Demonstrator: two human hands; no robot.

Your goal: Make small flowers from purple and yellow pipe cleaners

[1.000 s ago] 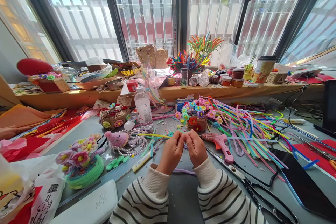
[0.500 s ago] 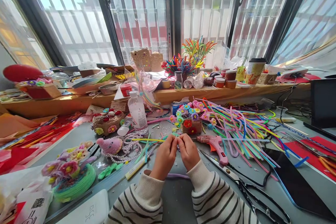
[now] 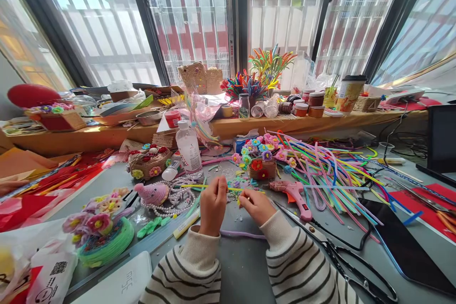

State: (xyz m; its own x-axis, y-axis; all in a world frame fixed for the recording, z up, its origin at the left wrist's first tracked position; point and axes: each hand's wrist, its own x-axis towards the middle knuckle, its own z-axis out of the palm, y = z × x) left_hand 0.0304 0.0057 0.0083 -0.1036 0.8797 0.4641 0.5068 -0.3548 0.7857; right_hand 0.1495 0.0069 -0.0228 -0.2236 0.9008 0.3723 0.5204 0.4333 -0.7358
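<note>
My left hand point(image 3: 213, 205) is closed and held upright above the table, thumb on top; whatever its curled fingers hold, if anything, is hidden. A little to its right, my right hand point(image 3: 257, 206) pinches thumb and fingers together. A speck of yellow shows at those fingertips, too small to name. Behind both hands runs a thin yellow pipe cleaner point(image 3: 194, 186), partly covered by the left hand. Small coloured snippets point(image 3: 240, 182) lie scattered just beyond. Below the hands rests a lilac pipe cleaner point(image 3: 242, 235). A pink glue gun point(image 3: 297, 197) lies right of my right hand.
Large scissors point(image 3: 335, 251) and a dark phone point(image 3: 402, 242) lie to the right, below a heap of pipe cleaners point(image 3: 331, 166). A flower basket point(image 3: 261, 169) stands ahead. Leftward are a plastic bottle point(image 3: 188, 149), a pink cone-shaped figure point(image 3: 153, 193) and a green flower pot point(image 3: 109, 244).
My hands were together at the fingertips and have now moved apart. The left hand has turned upright and shifted slightly left; the right has moved a little right and lower.
</note>
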